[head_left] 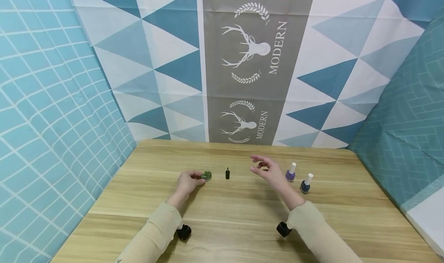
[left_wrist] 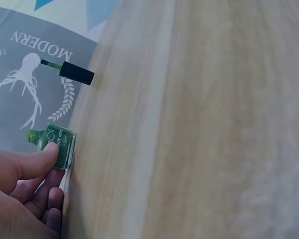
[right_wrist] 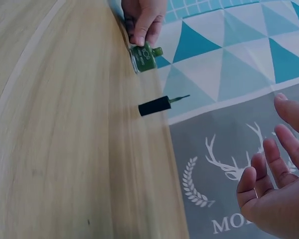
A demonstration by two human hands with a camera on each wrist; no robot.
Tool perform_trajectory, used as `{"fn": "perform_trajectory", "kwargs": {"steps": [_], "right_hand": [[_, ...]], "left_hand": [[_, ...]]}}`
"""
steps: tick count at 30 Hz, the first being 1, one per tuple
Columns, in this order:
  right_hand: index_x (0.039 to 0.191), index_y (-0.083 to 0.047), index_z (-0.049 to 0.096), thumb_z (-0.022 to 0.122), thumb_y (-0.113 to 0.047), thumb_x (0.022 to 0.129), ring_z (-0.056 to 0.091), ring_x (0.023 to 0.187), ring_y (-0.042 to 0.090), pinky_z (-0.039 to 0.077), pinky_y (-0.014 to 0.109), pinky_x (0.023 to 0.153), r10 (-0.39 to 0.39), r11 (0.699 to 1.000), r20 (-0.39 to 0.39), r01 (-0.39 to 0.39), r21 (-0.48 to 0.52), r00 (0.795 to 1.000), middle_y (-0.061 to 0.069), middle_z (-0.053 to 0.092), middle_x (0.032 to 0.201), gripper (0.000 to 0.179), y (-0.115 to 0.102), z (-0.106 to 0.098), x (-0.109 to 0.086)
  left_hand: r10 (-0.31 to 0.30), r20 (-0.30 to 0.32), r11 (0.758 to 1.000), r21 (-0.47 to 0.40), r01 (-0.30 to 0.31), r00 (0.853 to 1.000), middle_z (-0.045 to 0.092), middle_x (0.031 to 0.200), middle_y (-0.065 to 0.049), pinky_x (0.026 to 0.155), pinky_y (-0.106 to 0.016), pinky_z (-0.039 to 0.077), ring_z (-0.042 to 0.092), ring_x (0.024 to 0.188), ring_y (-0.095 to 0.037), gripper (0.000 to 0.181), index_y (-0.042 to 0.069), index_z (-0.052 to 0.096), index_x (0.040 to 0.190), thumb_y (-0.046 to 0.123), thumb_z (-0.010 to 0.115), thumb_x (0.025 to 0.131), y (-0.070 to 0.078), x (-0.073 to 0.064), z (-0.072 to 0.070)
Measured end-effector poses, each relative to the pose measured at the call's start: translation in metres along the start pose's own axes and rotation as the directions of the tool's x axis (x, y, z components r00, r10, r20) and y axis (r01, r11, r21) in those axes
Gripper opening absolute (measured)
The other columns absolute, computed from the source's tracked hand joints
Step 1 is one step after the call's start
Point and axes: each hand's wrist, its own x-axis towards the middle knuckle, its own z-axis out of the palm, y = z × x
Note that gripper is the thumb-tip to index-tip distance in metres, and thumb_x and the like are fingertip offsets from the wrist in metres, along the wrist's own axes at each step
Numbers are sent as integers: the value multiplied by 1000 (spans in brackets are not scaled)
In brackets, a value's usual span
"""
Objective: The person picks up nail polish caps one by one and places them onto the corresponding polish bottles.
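Observation:
My left hand [head_left: 187,182] pinches a small green nail polish bottle [head_left: 206,176] between thumb and fingers, low at the table. In the left wrist view the bottle [left_wrist: 65,149] has an uncovered neck and light lettering. Its black brush cap [head_left: 227,174] stands on end just to the right, brush pointing up; the right wrist view shows the cap [right_wrist: 155,106] apart from both hands. My right hand [head_left: 269,172] is raised over the table right of the cap, holding nothing, with fingers spread and slightly bent.
Beyond the right hand stand a purple nail polish bottle [head_left: 290,173] and a dark blue one [head_left: 306,184], both with white caps. The wooden table [head_left: 229,209] meets a patterned cloth backdrop [head_left: 243,62] at its far edge.

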Motion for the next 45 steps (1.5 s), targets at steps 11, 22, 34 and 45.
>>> {"fn": "perform_trajectory", "kwargs": {"steps": [11, 22, 34, 45], "right_hand": [[127, 1, 54, 68, -5, 84, 53, 98, 28, 45, 25, 77, 41, 995, 25, -43, 91, 999, 20, 56, 120, 46, 16, 22, 12], [129, -6, 55, 71, -7, 82, 53, 107, 28, 51, 41, 81, 131, 975, 56, -139, 172, 990, 20, 52, 130, 50, 66, 45, 39], [131, 5, 49, 68, -3, 84, 54, 110, 36, 48, 37, 89, 118, 978, 195, -148, 148, 974, 26, 51, 131, 51, 53, 59, 37], [121, -4, 61, 74, -7, 80, 57, 103, 26, 48, 33, 84, 120, 989, 201, -134, 60, 972, 13, 61, 117, 43, 76, 78, 53]], "left_hand": [[5, -4, 1000, 0, -5, 1000, 65, 98, -13, 75, -29, 48, 58, 88, -22, 25, -1, 69, 99, 1, 75, 76, 3, 1, 3], [17, -18, 1000, -3, -17, 1000, 65, 95, -12, 73, -27, 47, 56, 85, -21, 22, -1, 69, 96, -1, 75, 75, 3, 1, 3], [36, -21, 999, -5, -36, 999, 65, 93, -13, 71, -25, 47, 56, 83, -19, 22, -3, 69, 96, -2, 75, 75, 3, 0, 2], [33, -26, 999, -6, -33, 999, 65, 91, -12, 70, -24, 46, 56, 81, -18, 22, -3, 69, 94, -2, 76, 73, 2, 0, 2]]}}
